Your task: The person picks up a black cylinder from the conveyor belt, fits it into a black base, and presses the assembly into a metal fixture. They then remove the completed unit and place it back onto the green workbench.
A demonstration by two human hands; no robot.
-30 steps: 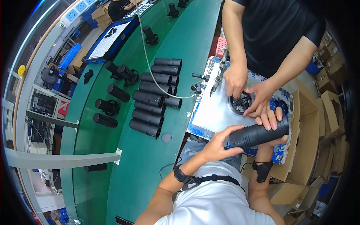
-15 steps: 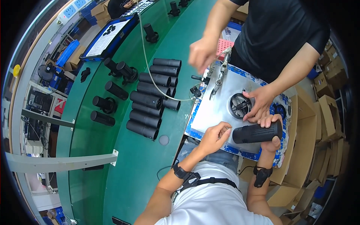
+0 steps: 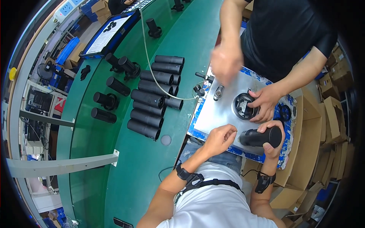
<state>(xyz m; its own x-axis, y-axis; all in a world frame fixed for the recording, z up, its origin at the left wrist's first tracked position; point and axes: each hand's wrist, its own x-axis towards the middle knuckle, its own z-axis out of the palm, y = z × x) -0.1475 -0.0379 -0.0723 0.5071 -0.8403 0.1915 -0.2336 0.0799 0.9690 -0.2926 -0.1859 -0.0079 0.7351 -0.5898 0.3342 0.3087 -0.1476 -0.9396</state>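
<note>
My right hand (image 3: 273, 133) is wrapped round a black cylinder (image 3: 253, 137), holding it tilted over the near edge of the metal plate, its closed end cap toward the right. To the left, my left hand (image 3: 220, 140) hovers close to the cylinder's other end, apart from it. Its fingers are curled together, and whatever they may hold is hidden. On the metal plate (image 3: 213, 114) lies a black spoked ring (image 3: 239, 106), under a co-worker's hand (image 3: 264, 104). The co-worker's other hand (image 3: 227, 62) is blurred above an upright metal tool (image 3: 218, 93).
Several black cylinders (image 3: 144, 129) lie in a row on the green table (image 3: 125, 171); others stand farther left, some on round bases. A grey disc (image 3: 165, 140) lies near me. A cable (image 3: 146, 53) crosses above the table. An open cardboard box (image 3: 304, 140) stands at right.
My right hand has turned the cylinder so its end cap faces me more. The co-worker's blurred hand has moved right, above the plate. My left hand is almost unmoved.
</note>
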